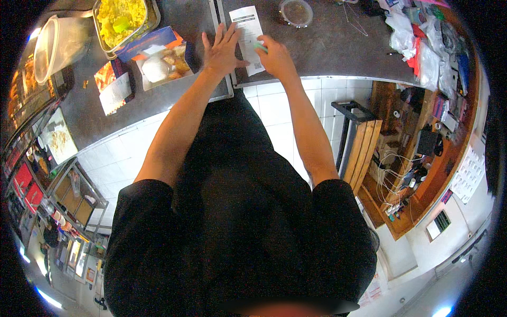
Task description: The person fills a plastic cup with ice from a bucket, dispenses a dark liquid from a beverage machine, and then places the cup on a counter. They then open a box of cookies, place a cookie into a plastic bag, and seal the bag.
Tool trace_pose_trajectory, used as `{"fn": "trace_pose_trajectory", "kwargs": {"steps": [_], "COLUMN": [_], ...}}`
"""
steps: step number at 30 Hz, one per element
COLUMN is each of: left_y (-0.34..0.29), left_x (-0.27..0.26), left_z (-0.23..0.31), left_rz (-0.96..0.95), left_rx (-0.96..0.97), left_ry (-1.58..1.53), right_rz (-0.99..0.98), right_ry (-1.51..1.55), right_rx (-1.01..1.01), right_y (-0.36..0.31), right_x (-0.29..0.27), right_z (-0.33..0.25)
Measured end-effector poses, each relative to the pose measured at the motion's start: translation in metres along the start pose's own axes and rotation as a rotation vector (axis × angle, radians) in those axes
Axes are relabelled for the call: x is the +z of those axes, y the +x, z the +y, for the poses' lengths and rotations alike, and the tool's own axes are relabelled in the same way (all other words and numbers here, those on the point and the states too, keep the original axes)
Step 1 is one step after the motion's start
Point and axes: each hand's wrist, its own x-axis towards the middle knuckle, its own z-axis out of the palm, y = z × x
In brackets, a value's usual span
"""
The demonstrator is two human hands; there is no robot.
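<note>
A long white printed paper slip [247, 34] is laid on the dark grey, metal-edged right-hand counter [338, 53], just beside the bright metal seam [228, 79] where it is met by the dark grey left-hand counter [90, 108]. The slip's lower end is set close to the front edge. By the left hand [221, 53], fingers spread wide, the slip's left side is reached. By the right hand [277, 58], a slim pale green object [260, 47] is gripped narrowly over the slip's right side; whether the paper is touched by its tip cannot be told.

Open room is left to the right of the right hand, bounded farther over by a heap of white and red plastic bags [404, 37]. A clear round plastic container [296, 13] is placed near the far side; its contents cannot be made out. The left side is more crowded: yellow food is held in a rectangular metal-rimmed tray [153, 21], and a white rounded item with browned pieces in an open blue-and-orange cardboard box [153, 45].
</note>
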Motion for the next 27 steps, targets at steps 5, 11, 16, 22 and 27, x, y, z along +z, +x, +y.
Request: {"fn": "trace_pose_trajectory", "kwargs": {"steps": [5, 11, 16, 22, 27], "left_y": [-0.002, -0.001, -0.001, 0.001, -0.003], "left_x": [-0.006, -0.005, -0.004, -0.012, -0.047], "left_z": [0.005, 0.006, 0.008, 0.009, 0.006], "left_rz": [-0.086, -0.098, -0.099, -0.125, 0.177], "left_rx": [-0.041, -0.048, -0.055, -0.055, 0.089], "left_ry": [0.05, -0.016, -0.012, 0.005, -0.23], "right_rz": [-0.01, 0.188, 0.022, 0.13, 0.501], "right_ry": [-0.152, -0.021, -0.05, -0.069, -0.161], "right_rx": [-0.193, -0.149, -0.031, -0.038, -0.08], "right_y": [0.018, 0.008, -0.006, -0.002, -0.019], "right_x": [0.025, 0.03, 0.027, 0.015, 0.001], "right_z": [0.01, 0.017, 0.017, 0.008, -0.012]}}
